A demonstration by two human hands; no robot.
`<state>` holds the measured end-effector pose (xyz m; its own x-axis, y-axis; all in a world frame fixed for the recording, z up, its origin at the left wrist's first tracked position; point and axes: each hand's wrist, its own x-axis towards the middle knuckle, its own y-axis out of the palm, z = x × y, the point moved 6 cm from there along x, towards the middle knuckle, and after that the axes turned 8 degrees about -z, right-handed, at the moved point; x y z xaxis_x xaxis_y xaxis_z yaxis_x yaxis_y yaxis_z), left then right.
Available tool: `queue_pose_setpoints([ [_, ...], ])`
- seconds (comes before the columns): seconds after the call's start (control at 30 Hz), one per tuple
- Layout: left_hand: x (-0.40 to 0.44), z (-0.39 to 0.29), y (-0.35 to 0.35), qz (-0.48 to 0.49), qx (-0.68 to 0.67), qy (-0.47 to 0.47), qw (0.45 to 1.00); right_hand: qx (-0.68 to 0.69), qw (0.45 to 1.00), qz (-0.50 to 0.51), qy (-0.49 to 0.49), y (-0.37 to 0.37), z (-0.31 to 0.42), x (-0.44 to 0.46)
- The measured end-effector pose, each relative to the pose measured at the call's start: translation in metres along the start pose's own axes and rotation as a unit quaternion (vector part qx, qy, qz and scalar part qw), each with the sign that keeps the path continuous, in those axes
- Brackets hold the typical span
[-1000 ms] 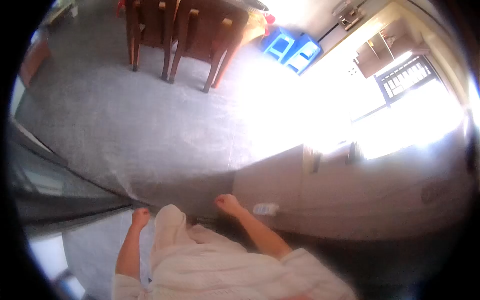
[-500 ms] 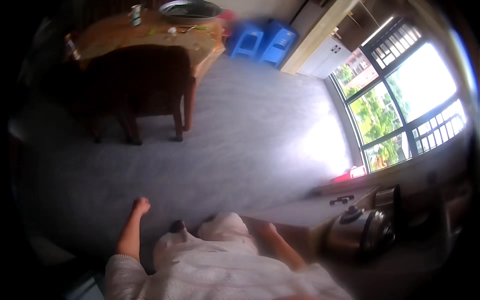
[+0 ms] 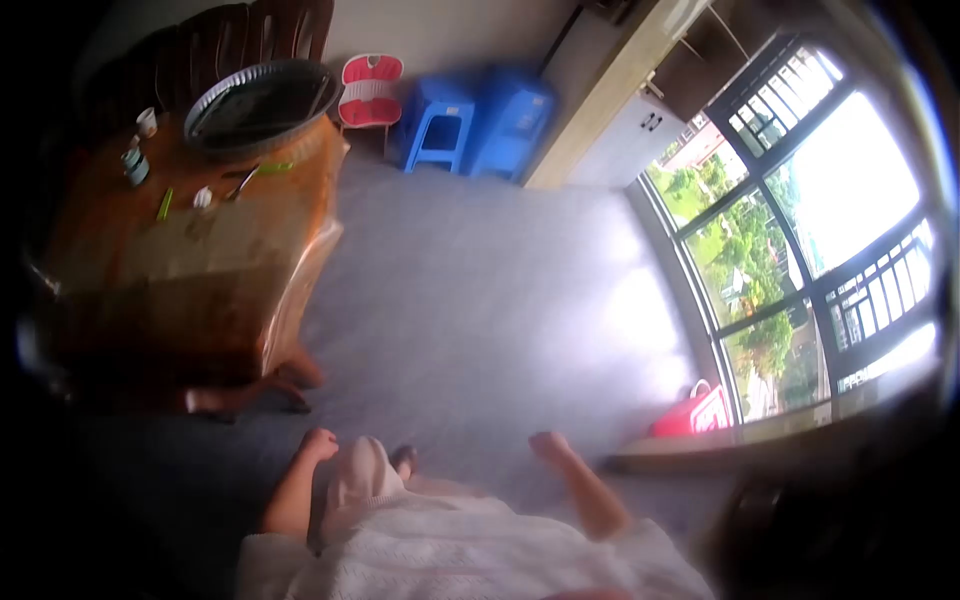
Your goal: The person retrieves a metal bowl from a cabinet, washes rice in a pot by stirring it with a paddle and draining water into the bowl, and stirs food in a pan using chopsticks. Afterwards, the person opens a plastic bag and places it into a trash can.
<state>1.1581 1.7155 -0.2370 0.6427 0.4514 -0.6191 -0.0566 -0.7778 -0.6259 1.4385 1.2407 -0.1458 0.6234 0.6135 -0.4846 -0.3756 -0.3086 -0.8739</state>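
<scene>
While floor (image 3: 470, 290) lies open between surface (image 3: 140, 250) and window (image 3: 770, 230), left hand (image 3: 320, 444) hangs near surface's near right corner, grip narrow, fingers curled. Right hand (image 3: 550, 447) over floor, grip blurred, opening unclear. Round tray (image 3: 262, 108) at surface's far right corner.

I see a desk (image 3: 235, 235) under a glossy, creased clear sheet that looks like plastic, its brown top showing through. The big round tray (image 3: 262, 108) reads as shiny metal with a fluted rim — its base dark and reflective. From my feed, the blue stools (image 3: 440, 122) look like smooth plastic, the chair back (image 3: 225, 45) like dark polished wood. The grey floor (image 3: 470, 290) is smooth with a soft sheen — the pale top (image 3: 440, 550) is matt, textured knit cloth.
</scene>
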Motion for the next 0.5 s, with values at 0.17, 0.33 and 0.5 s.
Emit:
queue_pose_setpoints([
  [0.17, 0.108, -0.056, -0.025, 0.1, 0.082, -0.027, 0.991, 0.141, 0.98, -0.139, 0.01, -0.204, -0.022, 0.23],
  [0.33, 0.286, -0.163, -0.068, 0.06, 0.089, 0.03, 0.994, 0.21, 0.955, -0.21, -0.004, -0.334, -0.068, 0.382],
  [0.5, 0.426, -0.309, -0.153, 0.067, 0.105, 0.071, 0.99, 0.106, 0.97, -0.208, 0.071, -0.341, -0.2, 0.439],
])
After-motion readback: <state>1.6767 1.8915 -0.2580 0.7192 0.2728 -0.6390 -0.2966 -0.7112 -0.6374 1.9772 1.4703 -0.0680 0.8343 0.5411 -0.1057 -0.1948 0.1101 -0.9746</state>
